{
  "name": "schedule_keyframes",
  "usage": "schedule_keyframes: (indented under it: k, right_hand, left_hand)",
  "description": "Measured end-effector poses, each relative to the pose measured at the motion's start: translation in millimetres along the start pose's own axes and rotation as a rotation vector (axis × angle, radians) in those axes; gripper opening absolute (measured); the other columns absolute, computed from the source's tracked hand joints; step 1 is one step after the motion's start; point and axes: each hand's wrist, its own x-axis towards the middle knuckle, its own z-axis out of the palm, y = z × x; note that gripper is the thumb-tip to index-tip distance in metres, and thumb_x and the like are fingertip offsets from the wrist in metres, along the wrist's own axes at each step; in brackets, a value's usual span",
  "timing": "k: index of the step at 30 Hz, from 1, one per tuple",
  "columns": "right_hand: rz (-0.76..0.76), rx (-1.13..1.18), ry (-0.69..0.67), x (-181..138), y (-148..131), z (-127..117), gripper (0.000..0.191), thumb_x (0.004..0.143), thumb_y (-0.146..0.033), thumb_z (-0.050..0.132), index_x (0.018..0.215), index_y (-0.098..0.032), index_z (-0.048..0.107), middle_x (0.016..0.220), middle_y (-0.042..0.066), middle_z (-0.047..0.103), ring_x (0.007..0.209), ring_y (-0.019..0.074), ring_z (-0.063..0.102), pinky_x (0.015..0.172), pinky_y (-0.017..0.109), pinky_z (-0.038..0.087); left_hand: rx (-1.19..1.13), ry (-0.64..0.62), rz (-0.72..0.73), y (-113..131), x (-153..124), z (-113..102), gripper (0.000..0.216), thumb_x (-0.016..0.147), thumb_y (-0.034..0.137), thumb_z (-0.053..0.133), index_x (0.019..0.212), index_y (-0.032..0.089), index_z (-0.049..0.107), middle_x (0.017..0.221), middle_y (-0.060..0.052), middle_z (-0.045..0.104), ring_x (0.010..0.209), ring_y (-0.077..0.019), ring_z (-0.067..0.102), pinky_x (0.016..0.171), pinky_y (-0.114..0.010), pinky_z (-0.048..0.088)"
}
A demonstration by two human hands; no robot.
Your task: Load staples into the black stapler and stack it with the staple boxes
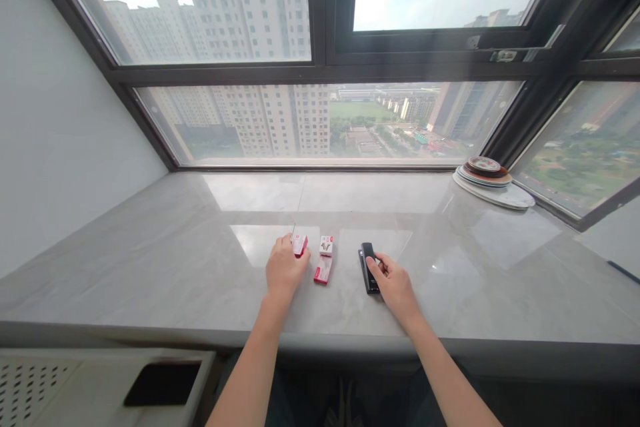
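Observation:
Three small red-and-white boxes lie on the grey marble sill [150,260]. My left hand [284,269] is closed round the leftmost box [300,244], fingertips on its side. A second box [326,245] stands just right of it, and a third box [323,270] lies flat in front. My right hand [395,283] rests on a black stapler [368,267], thumb and fingers gripping its near end. The stapler lies lengthwise, pointing away from me.
A stack of plates [487,177] sits at the back right corner by the window. A wide window [320,67] runs behind the sill. A white perforated unit [60,387] with a dark slot lies below the sill's front edge at left.

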Motion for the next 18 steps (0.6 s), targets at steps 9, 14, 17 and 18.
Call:
schedule_keyframes:
  k: [9, 14, 17, 18]
  right_hand:
    - [0.005, 0.005, 0.005, 1.1, -1.7, 0.4, 0.064, 0.091, -0.072, 0.055, 0.116, -0.016, 0.074, 0.067, -0.002, 0.054, 0.063, 0.0165, 0.053, 0.062, 0.026, 0.040]
    - [0.011, -0.012, 0.002, 1.7, -1.1, 0.0, 0.064, 0.091, -0.072, 0.055, 0.116, -0.017, 0.075, 0.067, -0.002, 0.056, 0.063, 0.0165, 0.053, 0.061, 0.027, 0.040]
    - [0.013, -0.020, -0.001, 2.1, -1.1, 0.7, 0.064, 0.091, -0.072, 0.054, 0.117, -0.018, 0.074, 0.068, -0.002, 0.057, 0.062, 0.0164, 0.053, 0.061, 0.027, 0.039]
    - [0.011, -0.019, 0.002, 2.1, -1.4, 1.0, 0.064, 0.091, -0.072, 0.054, 0.117, -0.018, 0.074, 0.068, -0.001, 0.057, 0.062, 0.0166, 0.054, 0.061, 0.027, 0.040]
  left_hand:
    - [0.068, 0.124, 0.035, -11.2, -7.3, -15.4, 0.048, 0.094, 0.038, 0.059, 0.138, 0.022, 0.056, 0.120, -0.011, 0.068, 0.114, -0.0306, 0.060, 0.095, -0.041, 0.045]
    - [0.133, 0.068, -0.034, -29.5, -49.1, -31.2, 0.050, 0.090, 0.036, 0.064, 0.137, 0.023, 0.055, 0.115, -0.009, 0.069, 0.110, -0.0316, 0.059, 0.090, -0.042, 0.045]
    - [0.147, 0.079, -0.026, -21.7, -63.9, -33.3, 0.050, 0.091, 0.035, 0.063, 0.139, 0.025, 0.055, 0.127, -0.011, 0.063, 0.118, -0.0327, 0.055, 0.094, -0.044, 0.045]
    - [0.140, 0.078, 0.008, -13.5, -67.2, -31.9, 0.047, 0.093, 0.035, 0.062, 0.139, 0.027, 0.055, 0.132, -0.011, 0.060, 0.121, -0.0324, 0.053, 0.097, -0.045, 0.044]
